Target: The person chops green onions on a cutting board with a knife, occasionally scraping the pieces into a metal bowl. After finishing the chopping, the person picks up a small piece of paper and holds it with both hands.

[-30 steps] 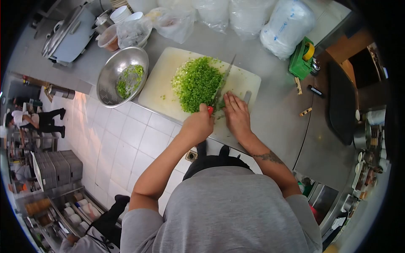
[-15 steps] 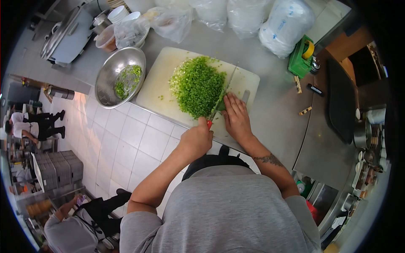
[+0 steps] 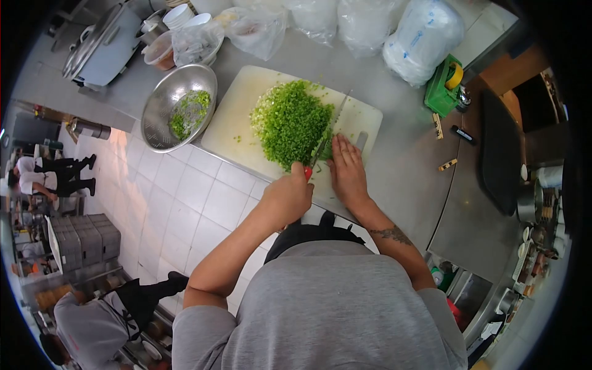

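A heap of finely chopped green onions (image 3: pixel 293 123) covers the middle of a white cutting board (image 3: pixel 231 111). My left hand (image 3: pixel 287 198) is closed around the red handle of a knife (image 3: pixel 333 127), whose long blade lies along the heap's right side, tip pointing away from me. Just right of the blade, my right hand (image 3: pixel 349 169) rests on the board with fingers close together, pressing uncut green onion stalks (image 3: pixel 326 152) that are partly hidden under it. Left of the board, a metal colander (image 3: pixel 150 117) holds more chopped green onion.
Plastic bags (image 3: pixel 254 31) and a wrapped stack (image 3: pixel 424 40) line the counter's back. A green tape dispenser (image 3: pixel 439 92), a black marker (image 3: pixel 462 134) and clothespins (image 3: pixel 448 164) lie to the right. A co-worker (image 3: pixel 98 324) is at lower left; others stand farther off.
The knife handle has moved slightly away from me, and the blade has shifted a little. My right hand stays nearly in place. The co-worker at lower left has changed posture.
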Demonstrator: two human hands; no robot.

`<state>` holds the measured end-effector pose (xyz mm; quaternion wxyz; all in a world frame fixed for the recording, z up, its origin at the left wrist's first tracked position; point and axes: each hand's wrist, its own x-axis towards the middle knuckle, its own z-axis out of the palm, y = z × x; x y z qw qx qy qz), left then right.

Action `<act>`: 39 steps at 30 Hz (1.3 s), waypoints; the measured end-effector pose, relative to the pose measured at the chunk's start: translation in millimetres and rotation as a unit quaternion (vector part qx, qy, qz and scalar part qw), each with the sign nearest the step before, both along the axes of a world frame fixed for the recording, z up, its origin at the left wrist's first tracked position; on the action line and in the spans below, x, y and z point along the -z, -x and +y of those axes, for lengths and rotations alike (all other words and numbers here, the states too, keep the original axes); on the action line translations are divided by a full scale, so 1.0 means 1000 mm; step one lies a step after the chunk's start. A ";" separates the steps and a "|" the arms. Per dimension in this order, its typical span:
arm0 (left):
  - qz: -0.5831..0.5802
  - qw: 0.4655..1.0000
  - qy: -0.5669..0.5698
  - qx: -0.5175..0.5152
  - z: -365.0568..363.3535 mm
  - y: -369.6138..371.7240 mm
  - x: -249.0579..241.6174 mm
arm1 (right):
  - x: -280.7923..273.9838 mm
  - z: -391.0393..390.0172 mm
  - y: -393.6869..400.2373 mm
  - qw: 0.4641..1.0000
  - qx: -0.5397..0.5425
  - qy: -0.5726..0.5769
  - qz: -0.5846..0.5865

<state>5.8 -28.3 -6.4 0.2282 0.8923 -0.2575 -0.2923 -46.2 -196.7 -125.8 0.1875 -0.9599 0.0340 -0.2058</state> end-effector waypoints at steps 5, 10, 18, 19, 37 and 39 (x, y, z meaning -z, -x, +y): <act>-0.036 0.999 0.003 -0.005 -0.003 0.012 0.030 | 0.003 -0.003 0.000 1.000 -0.010 0.014 -0.011; -0.095 0.994 0.055 -0.005 -0.035 -0.014 0.058 | 0.002 -0.003 0.000 1.000 -0.012 0.022 -0.013; -0.007 1.000 0.018 -0.009 -0.001 -0.002 0.009 | -0.015 -0.005 0.007 0.993 -0.022 -0.090 -0.077; -0.007 1.000 0.012 -0.010 0.001 0.003 0.008 | -0.013 -0.006 0.008 0.992 -0.025 -0.091 -0.086; 0.023 1.000 0.009 -0.003 -0.024 -0.013 0.019 | -0.007 -0.006 0.001 0.991 0.000 -0.062 -0.122; -0.004 1.000 0.018 0.008 -0.013 -0.003 0.016 | -0.007 -0.003 0.003 0.990 0.006 -0.073 -0.124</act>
